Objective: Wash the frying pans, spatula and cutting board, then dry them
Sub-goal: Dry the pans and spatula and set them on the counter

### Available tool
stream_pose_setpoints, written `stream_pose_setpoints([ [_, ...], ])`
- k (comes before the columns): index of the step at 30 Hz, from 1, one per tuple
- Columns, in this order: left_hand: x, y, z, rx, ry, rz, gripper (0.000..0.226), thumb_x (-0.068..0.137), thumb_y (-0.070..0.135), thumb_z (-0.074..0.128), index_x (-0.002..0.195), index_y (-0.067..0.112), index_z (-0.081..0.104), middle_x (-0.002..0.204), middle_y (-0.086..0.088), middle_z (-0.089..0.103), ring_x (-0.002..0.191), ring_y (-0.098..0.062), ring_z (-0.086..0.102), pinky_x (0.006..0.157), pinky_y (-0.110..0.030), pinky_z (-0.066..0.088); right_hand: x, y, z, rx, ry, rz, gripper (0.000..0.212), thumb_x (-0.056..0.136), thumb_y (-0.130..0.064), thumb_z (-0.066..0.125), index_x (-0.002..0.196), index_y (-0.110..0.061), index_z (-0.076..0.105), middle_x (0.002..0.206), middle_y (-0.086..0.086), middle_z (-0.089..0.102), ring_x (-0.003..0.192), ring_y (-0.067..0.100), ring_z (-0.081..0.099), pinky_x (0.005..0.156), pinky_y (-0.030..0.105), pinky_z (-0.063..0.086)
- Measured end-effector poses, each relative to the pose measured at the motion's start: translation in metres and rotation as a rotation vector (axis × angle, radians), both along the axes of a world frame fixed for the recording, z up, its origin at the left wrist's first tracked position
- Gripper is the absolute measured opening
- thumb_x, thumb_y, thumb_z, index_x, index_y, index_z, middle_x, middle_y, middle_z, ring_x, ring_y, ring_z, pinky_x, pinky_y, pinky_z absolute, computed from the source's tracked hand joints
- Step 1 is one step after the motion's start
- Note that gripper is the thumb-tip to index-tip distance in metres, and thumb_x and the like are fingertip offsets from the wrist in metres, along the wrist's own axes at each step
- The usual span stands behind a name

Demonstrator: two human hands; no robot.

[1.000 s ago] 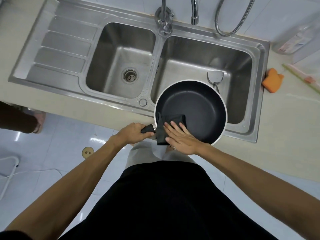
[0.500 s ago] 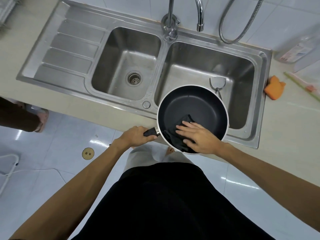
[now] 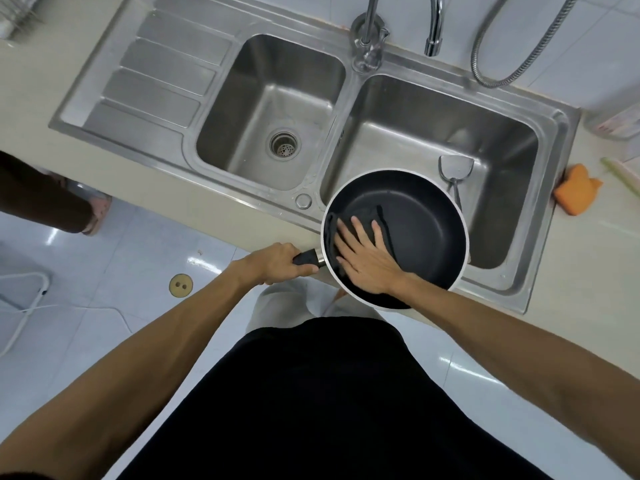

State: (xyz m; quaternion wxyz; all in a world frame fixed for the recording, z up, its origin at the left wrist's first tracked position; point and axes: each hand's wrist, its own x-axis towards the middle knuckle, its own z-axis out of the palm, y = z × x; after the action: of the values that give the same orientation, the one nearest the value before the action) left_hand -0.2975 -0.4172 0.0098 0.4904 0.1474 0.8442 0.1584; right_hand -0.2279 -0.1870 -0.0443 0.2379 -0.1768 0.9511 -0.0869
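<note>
A black frying pan with a white rim hangs over the front edge of the right sink basin. My left hand grips its black handle. My right hand lies flat, fingers straight, pressing a dark cloth against the pan's inner left side. A metal spatula lies in the right basin behind the pan, its handle partly hidden by the pan's rim.
The steel double sink has a drainboard on the left and a faucet with a hose at the back. An orange sponge lies on the counter to the right. Another person's leg stands at left.
My right hand and the cloth slid from the pan's near rim by the handle into the pan, then up along its left inner side. The left hand kept its grip.
</note>
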Motion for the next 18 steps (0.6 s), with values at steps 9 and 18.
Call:
stream_pose_setpoints([
  [9, 0.010, 0.004, 0.000, 0.012, 0.219, -0.031, 0.058, 0.095, 0.061, 0.053, 0.065, 0.013, 0.046, 0.060, -0.002, 0.051, 0.055, -0.020, 0.049, 0.050, -0.030, 0.033, -0.073, 0.009, -0.017, 0.008, -0.101, -0.613, 0.068, 0.102, -0.059, 0.012, 0.160, -0.031, -0.008, 0.167, -0.004, -0.020, 0.153, 0.034, -0.021, 0.115, 0.068, -0.015],
  [18, 0.005, 0.003, -0.003, 0.021, 0.204, -0.047, 0.058, 0.093, 0.064, 0.053, 0.068, 0.011, 0.051, 0.060, -0.003, 0.053, 0.054, -0.022, 0.053, 0.053, -0.032, 0.041, -0.061, 0.032, -0.021, 0.058, -0.093, -1.073, 0.068, 0.101, -0.052, 0.016, 0.161, -0.029, -0.005, 0.168, -0.001, -0.018, 0.153, 0.033, -0.020, 0.113, 0.072, -0.013],
])
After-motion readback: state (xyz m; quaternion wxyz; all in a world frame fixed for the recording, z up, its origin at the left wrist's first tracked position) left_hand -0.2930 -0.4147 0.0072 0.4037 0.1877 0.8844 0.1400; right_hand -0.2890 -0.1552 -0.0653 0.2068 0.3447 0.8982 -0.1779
